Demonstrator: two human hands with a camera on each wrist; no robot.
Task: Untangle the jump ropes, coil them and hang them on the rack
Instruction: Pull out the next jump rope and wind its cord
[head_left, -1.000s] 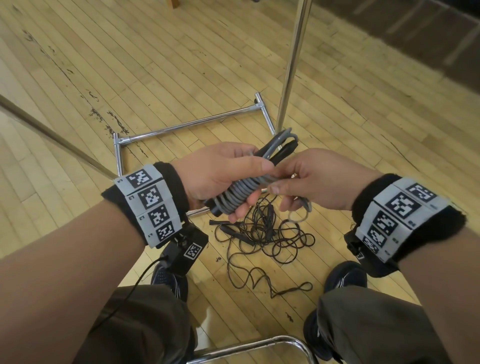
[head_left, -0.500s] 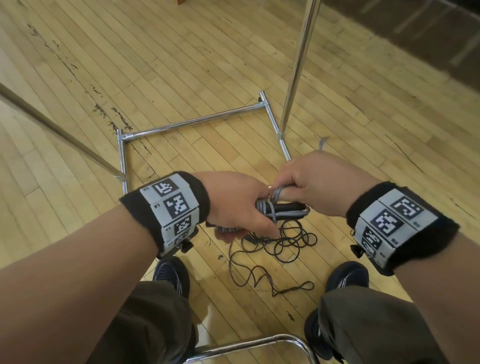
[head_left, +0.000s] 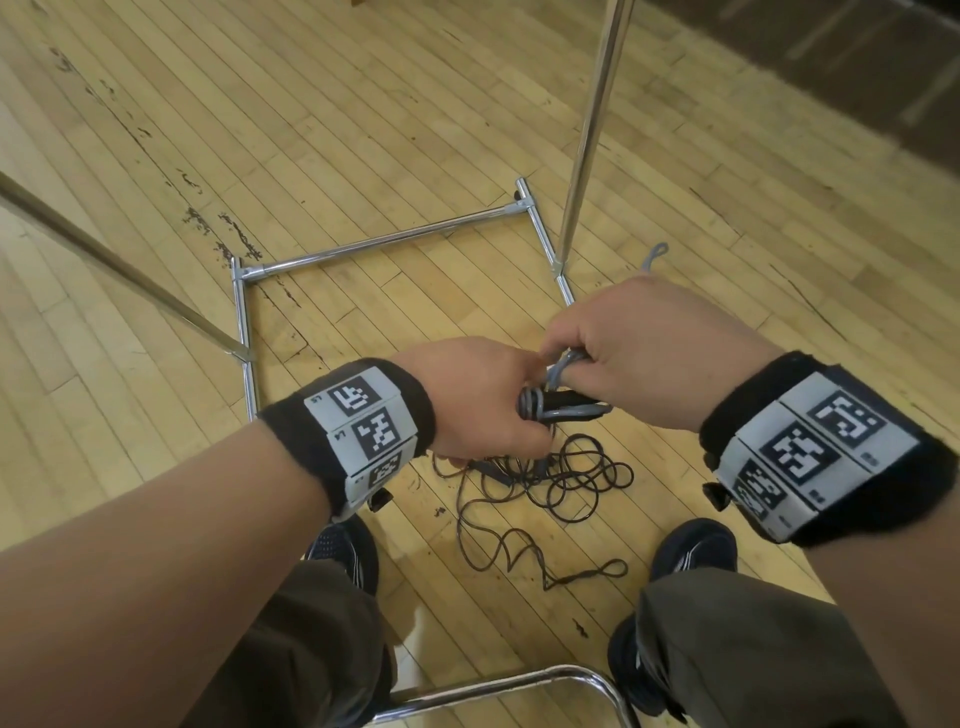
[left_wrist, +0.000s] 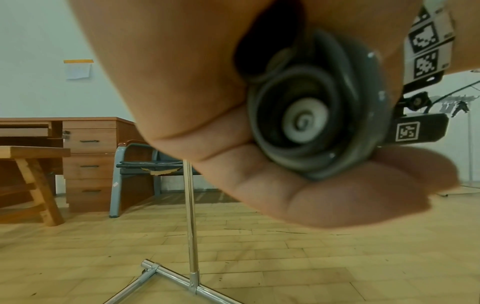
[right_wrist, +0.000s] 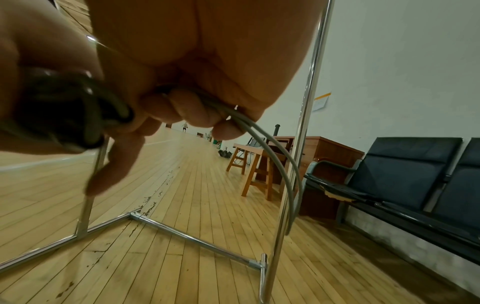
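The left hand (head_left: 478, 400) grips a grey jump rope (head_left: 563, 408) wound tightly round its black handles, held above the floor. The right hand (head_left: 639, 353) pinches its loose grey loop (right_wrist: 283, 164). A tangled dark rope (head_left: 550, 493) lies on the wooden floor (head_left: 363, 130) below.

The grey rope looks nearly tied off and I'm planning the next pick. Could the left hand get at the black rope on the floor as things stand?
Probably not yet: the left hand grips the grey rope bundle. The black rope lies uncovered on the floor below, so once freed, the way looks clear.
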